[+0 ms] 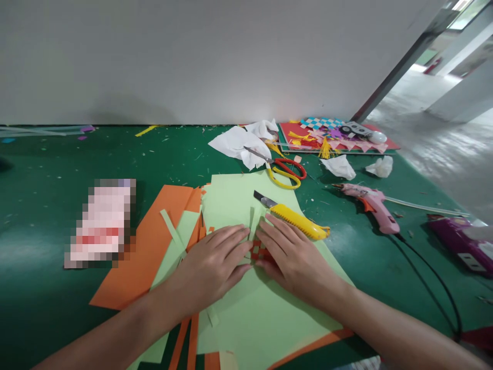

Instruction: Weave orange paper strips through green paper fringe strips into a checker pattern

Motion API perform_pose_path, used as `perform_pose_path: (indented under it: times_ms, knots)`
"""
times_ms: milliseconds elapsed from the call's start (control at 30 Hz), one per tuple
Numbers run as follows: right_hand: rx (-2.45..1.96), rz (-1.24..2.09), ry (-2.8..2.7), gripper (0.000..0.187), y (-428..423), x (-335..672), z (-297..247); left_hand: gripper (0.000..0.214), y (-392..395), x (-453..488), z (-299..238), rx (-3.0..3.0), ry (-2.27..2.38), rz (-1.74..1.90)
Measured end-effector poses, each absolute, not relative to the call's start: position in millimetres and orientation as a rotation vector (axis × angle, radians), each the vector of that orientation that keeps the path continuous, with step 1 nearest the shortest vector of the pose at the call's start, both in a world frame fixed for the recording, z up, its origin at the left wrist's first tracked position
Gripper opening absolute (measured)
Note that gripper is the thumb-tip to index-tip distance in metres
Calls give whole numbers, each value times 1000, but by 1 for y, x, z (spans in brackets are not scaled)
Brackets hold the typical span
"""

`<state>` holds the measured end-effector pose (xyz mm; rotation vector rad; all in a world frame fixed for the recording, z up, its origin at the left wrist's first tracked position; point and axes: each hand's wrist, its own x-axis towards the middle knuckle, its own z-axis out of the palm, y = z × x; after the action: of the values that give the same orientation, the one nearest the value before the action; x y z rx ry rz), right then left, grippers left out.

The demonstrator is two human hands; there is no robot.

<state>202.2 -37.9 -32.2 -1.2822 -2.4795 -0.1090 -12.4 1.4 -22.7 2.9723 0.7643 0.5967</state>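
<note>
My left hand (214, 262) lies flat on a light green paper sheet (265, 313), fingers stretched out and pressing strips down. My right hand (293, 254) lies beside it, fingers extended, touching the same spot. Between the two hands shows a small woven patch of orange and green paper strips (259, 251). Orange paper (142, 252) and loose green and orange strips lie under and left of the left hand. A yellow utility knife (298, 221) rests on the green sheet just beyond my right hand's fingertips.
Scissors with red and yellow handles (284, 171) and crumpled white tissue (236, 144) lie farther back. A pink glue gun (372, 204) with a black cord sits to the right, near a purple box (460, 244). A red board with paper crafts (335, 134) stands at the back right. A blurred pink object (102, 223) lies at left on the green table (46, 205).
</note>
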Motion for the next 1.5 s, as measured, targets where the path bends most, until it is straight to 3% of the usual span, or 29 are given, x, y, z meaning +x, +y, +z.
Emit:
perform_pose_path:
  times_ms: [600, 933, 1100, 1500]
  knots:
    - [-1171, 95, -2552, 37, -34, 204, -28, 10, -1, -19, -18, 2856, 654, 936]
    - [-1142, 38, -2544, 45, -34, 205, -28, 29, 4, -16, -20, 2955, 694, 537]
    - [-1150, 27, -2550, 44, -35, 205, -27, 35, 4, -17, -23, 2945, 734, 534]
    - [-1171, 60, -2556, 47, -35, 203, -26, 22, 8, -19, -24, 3019, 861, 726]
